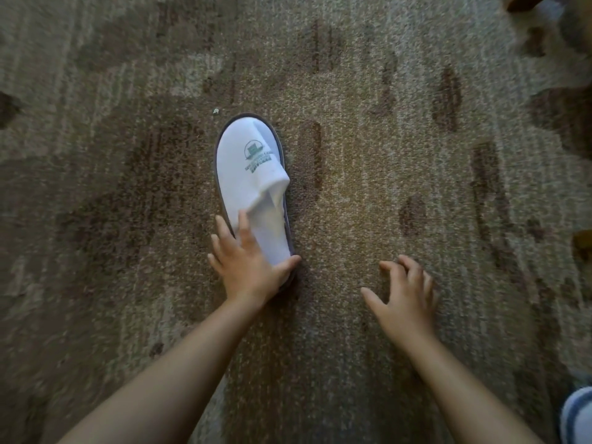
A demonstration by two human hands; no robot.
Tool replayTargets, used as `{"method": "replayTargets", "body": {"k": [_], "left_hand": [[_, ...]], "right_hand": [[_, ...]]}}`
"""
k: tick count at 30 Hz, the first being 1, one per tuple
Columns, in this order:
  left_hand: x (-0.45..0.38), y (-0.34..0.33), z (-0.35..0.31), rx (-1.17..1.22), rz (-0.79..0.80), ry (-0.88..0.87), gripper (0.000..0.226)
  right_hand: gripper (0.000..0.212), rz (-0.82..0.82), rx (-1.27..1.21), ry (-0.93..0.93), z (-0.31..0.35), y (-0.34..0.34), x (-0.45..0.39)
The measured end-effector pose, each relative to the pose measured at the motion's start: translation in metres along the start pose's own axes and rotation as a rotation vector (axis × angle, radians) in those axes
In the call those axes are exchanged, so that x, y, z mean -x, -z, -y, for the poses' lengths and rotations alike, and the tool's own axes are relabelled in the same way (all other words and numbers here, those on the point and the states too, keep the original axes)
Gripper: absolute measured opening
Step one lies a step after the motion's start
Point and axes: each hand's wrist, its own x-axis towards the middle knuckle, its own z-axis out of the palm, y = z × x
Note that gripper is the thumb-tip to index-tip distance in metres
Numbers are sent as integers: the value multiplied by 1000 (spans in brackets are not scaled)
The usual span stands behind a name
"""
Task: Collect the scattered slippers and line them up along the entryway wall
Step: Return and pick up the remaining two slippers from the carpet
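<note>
Your left hand [253, 267] lies on the heel end of the white slipper [253, 174], fingers spread over the insole and the near edge of the upper, thumb hooked round the right side of the heel. It reads as a grasp just forming: the palm presses down and the thumb touches the sole rim, but the fingers are not curled under, so I would call the hand open and resting on the slipper, not yet clamped. That hold makes sense for a thin, floppy slipper, which is easiest pinned at the heel before being pinched and lifted.

Beyond your fingertips the slipper runs away from you, toe pointing forward, a green printed logo on the upper and a dark rim round the sole. It lies flat on the carpet [400, 155], sole down.

To the right of the grip, well apart from the slipper, your right hand [403, 293] hovers with loosely curled fingers, empty, probably for balance as you lean down.

A small pale speck [216, 111] lies just past the toe. The carpet is brown and beige, patterned and rough. No wall shows here, so the lining-up spot is out of view. At the far lower right a pale blue-white shape [576, 415] peeks in; I cannot tell what it is.
</note>
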Motion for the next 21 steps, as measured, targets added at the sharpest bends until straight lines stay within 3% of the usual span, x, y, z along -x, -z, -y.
{"method": "replayTargets", "body": {"k": [6, 9, 13, 16, 21], "left_hand": [[1, -4, -15, 41, 92, 50, 114], [10, -4, -14, -2, 181, -30, 118], [44, -14, -20, -6, 270, -152, 121], [62, -20, -36, 115, 234, -197, 117], [80, -27, -63, 430, 259, -363, 104]], "right_hand": [[52, 82, -21, 34, 0, 7, 5], [47, 121, -117, 44, -13, 21, 19], [46, 88, -69, -14, -62, 42, 61], [52, 70, 41, -148, -123, 56, 95], [74, -77, 97, -538, -202, 70, 123]]}}
